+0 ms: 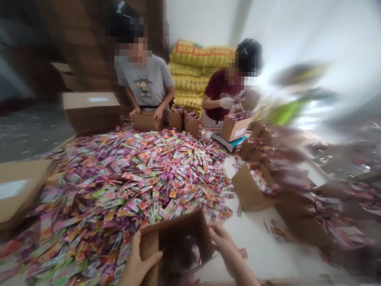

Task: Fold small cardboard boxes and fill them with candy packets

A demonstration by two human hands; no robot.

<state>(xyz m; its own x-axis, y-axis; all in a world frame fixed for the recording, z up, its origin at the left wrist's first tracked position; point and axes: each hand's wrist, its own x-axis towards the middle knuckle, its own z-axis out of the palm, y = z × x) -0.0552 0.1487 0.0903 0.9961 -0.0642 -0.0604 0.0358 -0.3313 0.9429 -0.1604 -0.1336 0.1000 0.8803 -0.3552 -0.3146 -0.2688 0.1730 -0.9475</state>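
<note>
A small brown cardboard box (177, 238) stands open in front of me at the bottom middle, with a few coloured packets inside. My left hand (139, 264) grips its left wall, fingers wrapped over the edge. My right hand (221, 238) holds its right wall, fingers curled on the rim. Beyond the box spreads a big heap of small coloured packets (136, 174) over the white table (256, 237).
Two people sit at the far side: one in a grey shirt (147, 81) with hands on a box (146, 121), one in a dark red shirt (219, 94) over a box on a scale (234, 128). Filled boxes (251, 187) line the right. Flat cartons (14, 191) lie left. Yellow sacks (193, 72) are stacked behind.
</note>
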